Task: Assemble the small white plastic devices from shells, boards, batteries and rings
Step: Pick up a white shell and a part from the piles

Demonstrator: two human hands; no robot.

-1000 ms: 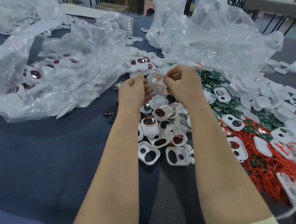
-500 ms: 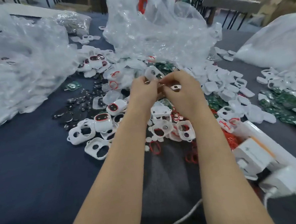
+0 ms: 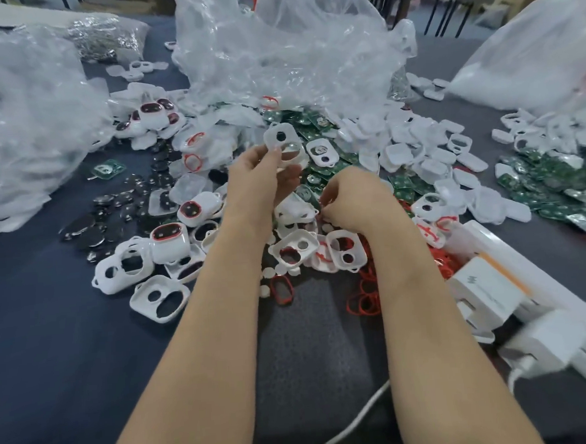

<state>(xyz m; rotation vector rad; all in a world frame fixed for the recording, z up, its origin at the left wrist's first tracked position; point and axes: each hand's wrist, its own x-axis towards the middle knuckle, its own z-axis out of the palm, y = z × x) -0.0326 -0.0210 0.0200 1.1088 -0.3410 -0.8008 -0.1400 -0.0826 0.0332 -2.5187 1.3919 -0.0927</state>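
My left hand [image 3: 259, 175] holds a white shell [image 3: 284, 142] up above the pile, pinched by its lower edge. My right hand [image 3: 355, 197] is lower, to the right, its fingers curled down into the parts; what they pinch is hidden. Loose white shells [image 3: 159, 298] lie in front of both hands. Green boards [image 3: 316, 124] are heaped behind them and at the far right. Dark coin batteries [image 3: 89, 230] spread at the left. Red rings [image 3: 363, 301] lie by my right forearm. Finished devices [image 3: 169, 239] sit left of centre.
Crumpled clear plastic bags [image 3: 284, 47] rise at the back and left [image 3: 21, 128]; another white bag [image 3: 542, 52] is at the right. A white power strip with plugs [image 3: 549, 340] lies by my right arm, with a white cable [image 3: 352, 424] running from it. The table cloth [image 3: 53, 356] is dark blue.
The hands have come apart: my left hand kept the shell and lifted it, and my right hand dropped down to the pile at the right. The view shifted slightly.
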